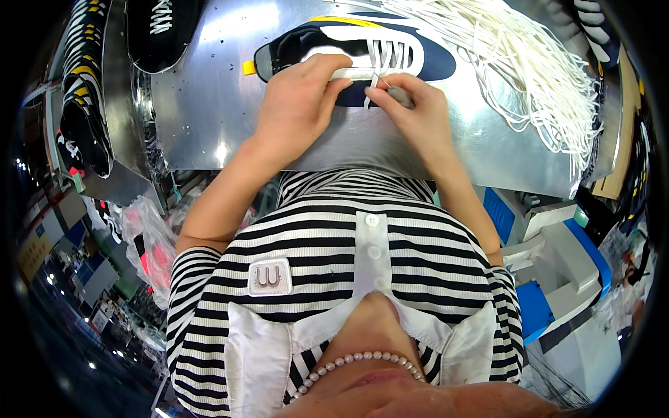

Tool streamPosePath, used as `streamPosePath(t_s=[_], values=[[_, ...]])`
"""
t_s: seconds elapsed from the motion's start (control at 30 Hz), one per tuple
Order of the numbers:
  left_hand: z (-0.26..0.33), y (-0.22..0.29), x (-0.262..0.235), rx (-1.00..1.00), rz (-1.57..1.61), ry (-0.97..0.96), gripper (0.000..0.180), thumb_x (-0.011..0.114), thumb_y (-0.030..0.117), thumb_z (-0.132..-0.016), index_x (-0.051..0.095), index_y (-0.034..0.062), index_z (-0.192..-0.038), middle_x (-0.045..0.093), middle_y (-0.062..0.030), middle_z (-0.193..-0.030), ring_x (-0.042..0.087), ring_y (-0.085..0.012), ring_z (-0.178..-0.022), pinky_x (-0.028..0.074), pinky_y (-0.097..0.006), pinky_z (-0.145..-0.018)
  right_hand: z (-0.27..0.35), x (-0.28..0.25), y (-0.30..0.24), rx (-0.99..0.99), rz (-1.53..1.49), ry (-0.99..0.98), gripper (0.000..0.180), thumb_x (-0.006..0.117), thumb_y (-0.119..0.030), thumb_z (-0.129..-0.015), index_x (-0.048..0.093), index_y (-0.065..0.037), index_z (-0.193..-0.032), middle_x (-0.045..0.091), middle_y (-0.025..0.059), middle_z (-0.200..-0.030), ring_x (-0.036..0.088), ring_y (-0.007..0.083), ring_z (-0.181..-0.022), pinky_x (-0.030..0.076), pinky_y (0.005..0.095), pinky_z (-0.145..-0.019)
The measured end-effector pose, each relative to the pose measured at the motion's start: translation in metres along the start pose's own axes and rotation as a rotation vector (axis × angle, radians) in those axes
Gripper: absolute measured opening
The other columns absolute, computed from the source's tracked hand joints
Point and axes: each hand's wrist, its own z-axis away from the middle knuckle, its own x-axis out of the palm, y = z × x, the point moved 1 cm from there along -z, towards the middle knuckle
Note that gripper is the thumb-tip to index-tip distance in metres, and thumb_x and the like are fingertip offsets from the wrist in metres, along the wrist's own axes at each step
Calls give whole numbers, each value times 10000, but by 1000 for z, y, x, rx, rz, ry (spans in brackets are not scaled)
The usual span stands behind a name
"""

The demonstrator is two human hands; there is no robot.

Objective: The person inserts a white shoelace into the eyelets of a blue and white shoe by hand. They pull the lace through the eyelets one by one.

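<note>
Shiny metal worktop [230, 104] carries everything. Nearest its front edge, the left hand [296, 104] presses fingers down on a navy-and-white shoe [432, 59], while the right hand [411, 104] beside it has its grip pinched on a white lace [371, 87]. Beyond, toward the far right corner, lies a heap of loose white laces [529, 63].

Both bare forearms reach forward and converge. The left hand [300, 97] lies palm down, fingers curled inward. The right hand [411, 104] pinches, thumb against fingertips.
</note>
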Motion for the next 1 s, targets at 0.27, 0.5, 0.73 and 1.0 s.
streamPosePath(t_s=[0.27,0.5,0.73,1.0], values=[[-8,-5,-2,-46,114,-64,250,693,169,-903,634,33,-1105,686,-150,-936,671,-263,-800,512,-316,-711,-14,4,-16,-58,-326,109,134,753,-141,-861,701,-20,-886,592,-75,-680,445,-8,-575,335,179,-504],[-11,3,8,-129,-11,-69,266,737,238,-863,641,72,-1048,706,-103,-877,644,-264,-655,487,-334,-600,-25,5,-8,-96,-195,83,170,743,-148,-870,671,-15,-947,624,-53,-718,490,10,-633,391,194,-552],[-12,-1,12,-129,-31,-4,265,747,226,-851,641,68,-1037,712,-103,-887,657,-272,-661,495,-333,-594,13,-14,-21,-95,90,-96,148,586,-149,-978,515,-26,-1020,660,111,-735,636,211,-624,479,318,-611],[-15,-1,10,-55,-15,-71,268,737,201,-859,643,47,-1057,702,-138,-897,665,-306,-711,511,-332,-624,6,-11,-16,30,58,-119,135,584,-142,-983,531,-17,-977,635,56,-717,584,117,-644,442,259,-599]])
